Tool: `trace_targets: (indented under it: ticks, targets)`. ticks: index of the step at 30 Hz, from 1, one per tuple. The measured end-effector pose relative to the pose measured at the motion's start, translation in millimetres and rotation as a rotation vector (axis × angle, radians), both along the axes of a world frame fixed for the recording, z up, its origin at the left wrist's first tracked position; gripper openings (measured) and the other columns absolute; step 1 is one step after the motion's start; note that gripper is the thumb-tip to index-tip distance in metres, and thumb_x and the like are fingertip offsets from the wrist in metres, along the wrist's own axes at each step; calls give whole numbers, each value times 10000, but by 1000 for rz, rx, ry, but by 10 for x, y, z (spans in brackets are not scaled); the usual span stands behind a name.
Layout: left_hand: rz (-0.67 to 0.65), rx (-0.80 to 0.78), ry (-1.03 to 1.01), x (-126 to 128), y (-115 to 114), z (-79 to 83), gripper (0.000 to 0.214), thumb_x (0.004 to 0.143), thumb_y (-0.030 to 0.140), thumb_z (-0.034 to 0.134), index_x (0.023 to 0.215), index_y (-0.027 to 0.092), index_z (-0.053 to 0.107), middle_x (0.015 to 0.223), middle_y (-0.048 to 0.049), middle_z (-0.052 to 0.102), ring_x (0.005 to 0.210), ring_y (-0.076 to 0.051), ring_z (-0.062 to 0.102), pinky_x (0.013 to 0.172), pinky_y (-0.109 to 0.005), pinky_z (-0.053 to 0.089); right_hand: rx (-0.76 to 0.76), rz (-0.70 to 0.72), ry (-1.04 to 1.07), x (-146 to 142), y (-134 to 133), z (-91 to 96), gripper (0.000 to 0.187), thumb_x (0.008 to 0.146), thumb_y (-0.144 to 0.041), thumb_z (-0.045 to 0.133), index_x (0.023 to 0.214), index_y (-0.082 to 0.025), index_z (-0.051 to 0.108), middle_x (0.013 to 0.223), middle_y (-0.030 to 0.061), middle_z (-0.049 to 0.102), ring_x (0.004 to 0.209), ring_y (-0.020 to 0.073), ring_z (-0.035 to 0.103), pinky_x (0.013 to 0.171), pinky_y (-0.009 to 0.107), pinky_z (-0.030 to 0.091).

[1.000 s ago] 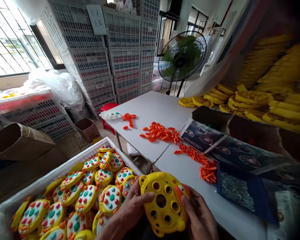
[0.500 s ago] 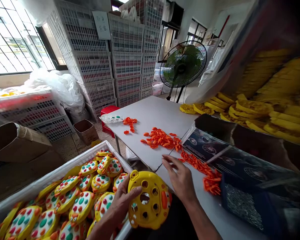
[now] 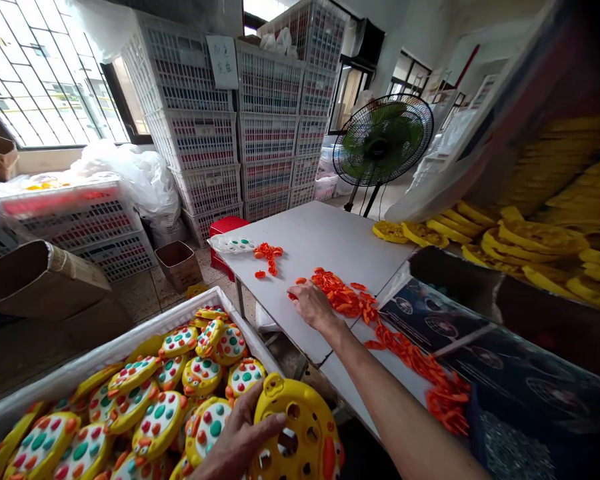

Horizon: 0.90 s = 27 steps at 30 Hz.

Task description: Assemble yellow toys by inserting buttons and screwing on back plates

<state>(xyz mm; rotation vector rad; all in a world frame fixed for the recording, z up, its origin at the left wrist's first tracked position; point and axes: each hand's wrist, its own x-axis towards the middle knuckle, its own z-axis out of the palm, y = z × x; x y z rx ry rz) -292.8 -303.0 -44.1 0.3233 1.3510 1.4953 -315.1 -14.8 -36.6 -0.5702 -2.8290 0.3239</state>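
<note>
My left hand [image 3: 240, 427] grips a yellow plastic toy shell [image 3: 301, 437] by its left edge, thumb across its face. Round holes run through the shell, and an orange piece is fitted at its right side. Over the table, my right hand [image 3: 313, 305] touches the near left end of a pile of small orange plastic pieces [image 3: 343, 293]. Its fingers are pinched together, with a bit of orange showing at the fingertips. To the left, a white lined crate [image 3: 105, 350] holds many yellow toys [image 3: 160, 415] with white, dotted tops.
On the white table [image 3: 325, 227], more orange pieces [image 3: 269, 253] lie beside a clear bag [image 3: 233, 244]. At right stand an open dark carton [image 3: 430, 313], a blue tray of small metal parts [image 3: 515, 447] and stacked yellow shells [image 3: 535, 243]. A fan [image 3: 380, 143] stands behind.
My right hand has moved forward and left, from beside the shell to the orange pieces, and its fingers have closed. The shell sits slightly lower in my left hand. The view has shifted.
</note>
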Motion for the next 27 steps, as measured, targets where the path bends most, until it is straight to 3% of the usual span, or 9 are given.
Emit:
trace_targets:
  ticks: [9,18,27]
  targets:
    - [-54,43,62,28,35,11,648,758,504,831,1316,236,639,992,-43,784,867,-268,759,799,-333,563,46,57,-35,131,-15,-73,243,986,-322,639,1184,-184,663,1256,83,667,1111,229,660,954,451,564]
    - [17,-10,17,109,111,36,625,655,541,887,1149,209,694,960,-62,780,768,-240,748,703,-305,570,59,70,-15,362,-125,-9,240,984,-291,643,1196,-179,647,1197,72,680,1049,214,679,902,422,586]
    - [38,-1,11,142,140,30,682,654,521,897,1218,204,681,978,-80,790,761,-235,749,700,-309,588,4,56,-45,451,-115,-50,259,983,-331,646,1176,-159,649,1133,64,694,975,201,694,855,407,595]
